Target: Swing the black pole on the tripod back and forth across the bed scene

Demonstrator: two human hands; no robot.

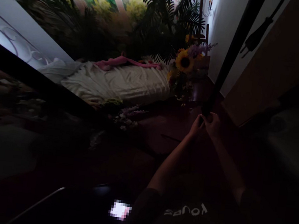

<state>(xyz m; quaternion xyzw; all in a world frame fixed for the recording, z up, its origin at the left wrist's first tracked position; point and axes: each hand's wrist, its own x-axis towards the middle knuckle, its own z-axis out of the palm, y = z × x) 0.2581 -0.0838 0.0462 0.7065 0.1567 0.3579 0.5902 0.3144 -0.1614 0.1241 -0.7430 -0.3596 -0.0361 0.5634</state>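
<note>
Both of my arms reach forward to a dark upright pole point(228, 60) right of centre. My left hand point(197, 125) is closed at the pole's lower part, its fingertips pressed together. Beside it, nearly touching, my right hand point(213, 124) is also closed at the same spot. The picture is very dark there, and the exact part under the fingers is hard to make out. A black plug point(253, 39) on a cord hangs to the right of the pole.
A draped cream cloth point(120, 83) carries a pink plush figure point(117, 61). Sunflowers point(184, 61) stand near the pole. Another dark pole point(33, 79) slants across the left. A brown panel point(269, 68) is at the right, and palm leaves point(172, 13) hang behind.
</note>
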